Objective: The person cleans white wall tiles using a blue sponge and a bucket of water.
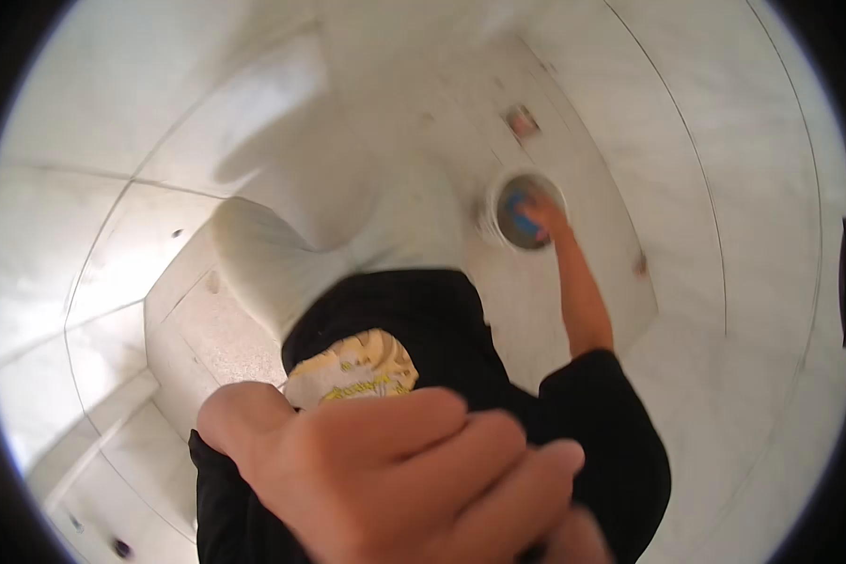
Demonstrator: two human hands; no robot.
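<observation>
My right hand reaches down into a round white bucket, its fingers closed on a blue sponge-like thing that is smeared by motion. Greyish contents show below the hand inside the bucket. Close to the camera, my left hand is curled into a fist, knuckles toward me, in front of my black shirt. What it may hold is hidden behind the curled fingers.
The bucket stands on a pale tiled floor. Beyond it lies a small reddish object, blurred. Light tiled walls close in around me. My legs in pale trousers are left of the bucket. A white ledge runs along the lower left.
</observation>
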